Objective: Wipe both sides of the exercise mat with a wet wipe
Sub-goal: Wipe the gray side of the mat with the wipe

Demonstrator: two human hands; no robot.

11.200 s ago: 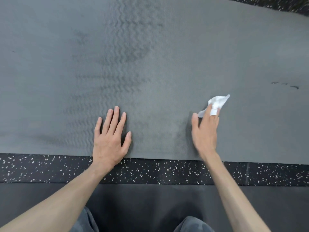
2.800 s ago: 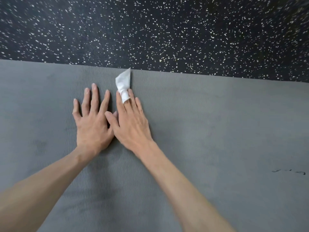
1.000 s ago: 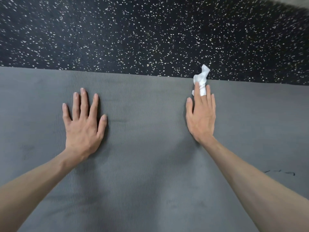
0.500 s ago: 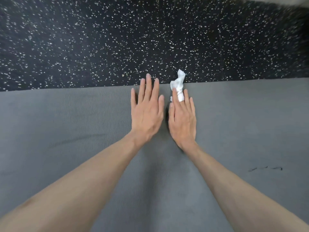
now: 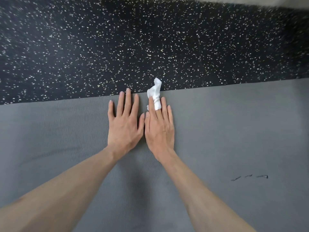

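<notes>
The wet wipe (image 5: 155,94) is held by the right hand (image 5: 158,129), caught among its straight fingers: the white, crumpled sheet passes over the middle finger and under the index finger, and its free end sticks out past the fingertips, across the far edge of the exercise mat (image 5: 234,131) and over the speckled black floor (image 5: 150,44). The right hand is laid palm down on the grey mat with the fingers extended and pressed flat, so the wipe is pinned against the mat rather than clenched in a fist. Just to the left of that grip, the left hand (image 5: 124,124) is spread flat on the mat, holding nothing, its thumb touching the right thumb and its middle fingertip reaching the mat's far edge. Nearer the person and to the right of the grip, well apart from it, a few short dark marks (image 5: 249,177) are seen on the mat's surface.
</notes>
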